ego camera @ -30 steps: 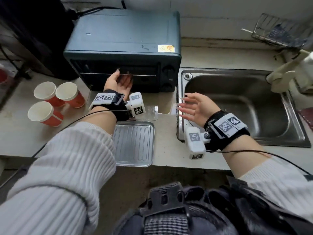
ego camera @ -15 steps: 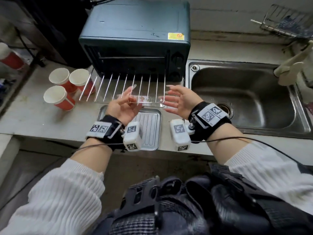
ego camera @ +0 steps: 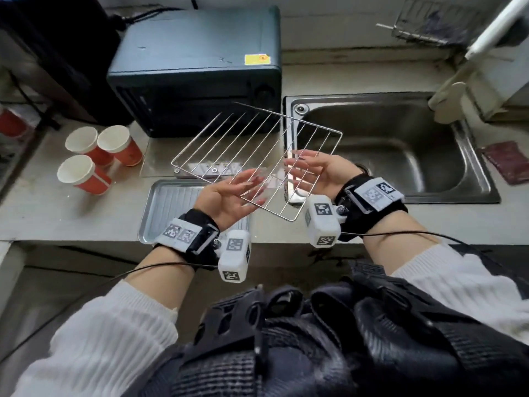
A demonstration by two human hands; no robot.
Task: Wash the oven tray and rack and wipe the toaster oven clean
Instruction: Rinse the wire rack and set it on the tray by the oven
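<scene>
A home kitchen: a steel sink [ego camera: 380,144] set in a worn counter [ego camera: 43,202], beside a toaster oven [ego camera: 197,64].

I hold the wire rack [ego camera: 257,156] tilted on straight fingers [ego camera: 252,181] of my left hand [ego camera: 226,199] and right hand [ego camera: 317,170], the tray [ego camera: 169,204] on the desk [ego camera: 43,207] below them, the toaster oven [ego camera: 197,70] beyond.

Yellow sticker [ego camera: 257,59] on toaster oven [ego camera: 197,67], seemingly unreadable

oven tray [ego camera: 171,202]: rt part hidden by left hand [ego camera: 226,199]
dish rack [ego camera: 426,24]: blurred, cut by top edge
</scene>
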